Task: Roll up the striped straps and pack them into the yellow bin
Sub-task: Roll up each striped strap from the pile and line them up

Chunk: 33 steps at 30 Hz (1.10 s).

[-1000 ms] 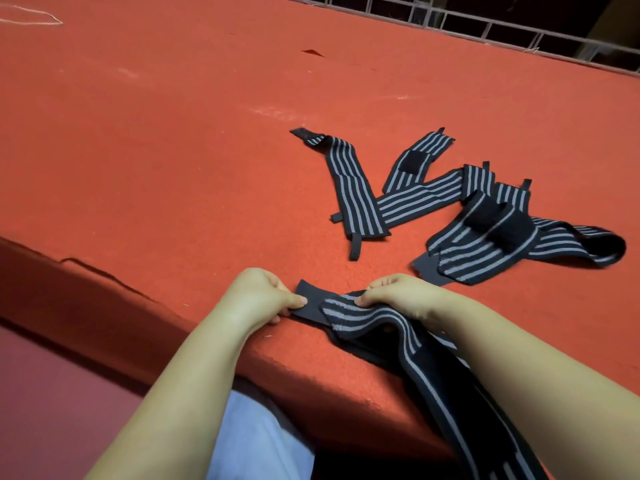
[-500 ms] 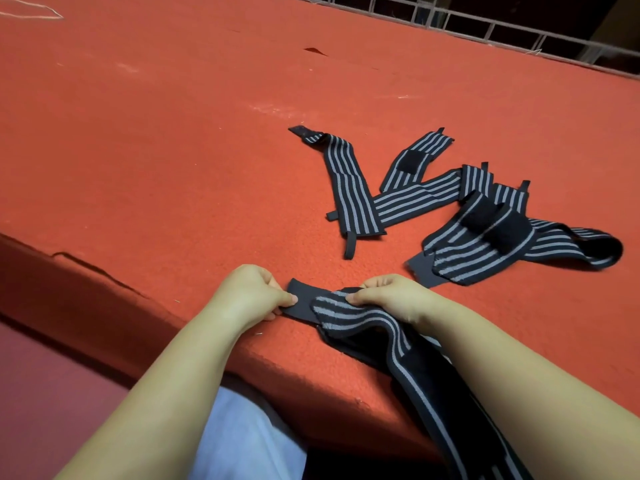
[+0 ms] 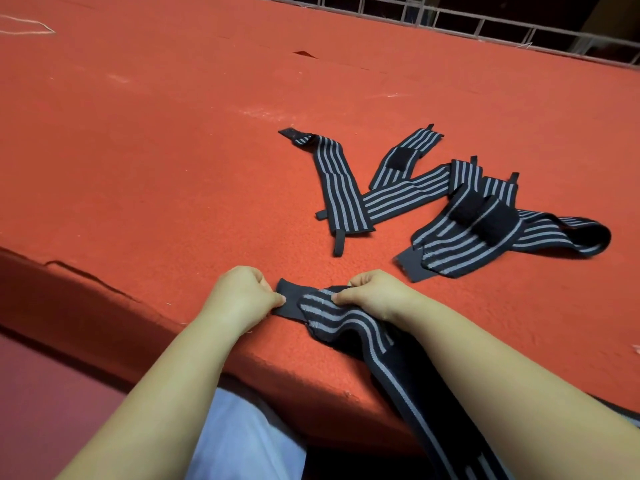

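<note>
Both hands work at the near edge of an orange-red table (image 3: 173,140). The left hand (image 3: 240,299) is curled into a loose fist, its fingertips pinching the plain black end tab of a strap (image 3: 349,323). The right hand (image 3: 375,294) is also curled, fingers pressing down on the striped part of the same strap just beside the tab. The 2 hands sit close together, with only the tab between them. From the right hand the strap bunches slightly, then runs back over the table edge and hangs down under the right forearm toward the lower right, out of sight.

Farther back on the table lie the loose straps, all black with grey stripes. 1 (image 3: 337,188) lies flat and nearly straight, a thin loop at its near end. A second (image 3: 401,194) crosses under it in a V shape, with a black patch on its far arm. To the right is a pile (image 3: 478,233) of overlapping straps with 2 black patches on top and a loop curling out to the right; how many straps are in it cannot be told.

A white metal rail (image 3: 485,22) runs along the far side of the table. Pale blue cloth (image 3: 242,441) shows below the table edge, between the forearms.
</note>
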Motion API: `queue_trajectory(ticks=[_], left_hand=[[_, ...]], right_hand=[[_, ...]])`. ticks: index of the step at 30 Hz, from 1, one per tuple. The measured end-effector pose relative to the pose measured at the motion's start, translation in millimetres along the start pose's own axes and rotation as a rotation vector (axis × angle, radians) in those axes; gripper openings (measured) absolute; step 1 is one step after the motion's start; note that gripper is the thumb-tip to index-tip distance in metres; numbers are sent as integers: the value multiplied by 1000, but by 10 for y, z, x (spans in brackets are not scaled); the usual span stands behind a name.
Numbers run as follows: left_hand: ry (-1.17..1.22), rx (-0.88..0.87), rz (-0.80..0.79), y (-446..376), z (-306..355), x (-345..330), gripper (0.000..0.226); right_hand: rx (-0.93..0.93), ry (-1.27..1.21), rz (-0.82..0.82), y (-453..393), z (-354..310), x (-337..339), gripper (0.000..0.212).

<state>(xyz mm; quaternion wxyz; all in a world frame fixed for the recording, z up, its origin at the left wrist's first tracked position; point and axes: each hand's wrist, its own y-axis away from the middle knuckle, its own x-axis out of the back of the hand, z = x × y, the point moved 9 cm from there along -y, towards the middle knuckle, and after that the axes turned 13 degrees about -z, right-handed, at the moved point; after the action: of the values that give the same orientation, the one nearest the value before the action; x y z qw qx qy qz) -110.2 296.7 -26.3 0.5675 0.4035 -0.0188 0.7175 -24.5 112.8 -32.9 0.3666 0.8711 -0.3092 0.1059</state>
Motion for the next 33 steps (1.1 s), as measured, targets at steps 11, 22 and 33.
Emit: queue_trajectory(ticks=[11, 22, 33], left_hand=[[-388, -191, 17, 89, 511, -418, 30], [-561, -67, 46, -63, 478, -479, 49], [-717, 21, 57, 26, 590, -495, 57]], right_hand=[[57, 82, 44, 78, -38, -3, 20], [-183, -135, -379, 923, 712, 429, 37], [-446, 426, 50, 1120, 1494, 1044, 62]])
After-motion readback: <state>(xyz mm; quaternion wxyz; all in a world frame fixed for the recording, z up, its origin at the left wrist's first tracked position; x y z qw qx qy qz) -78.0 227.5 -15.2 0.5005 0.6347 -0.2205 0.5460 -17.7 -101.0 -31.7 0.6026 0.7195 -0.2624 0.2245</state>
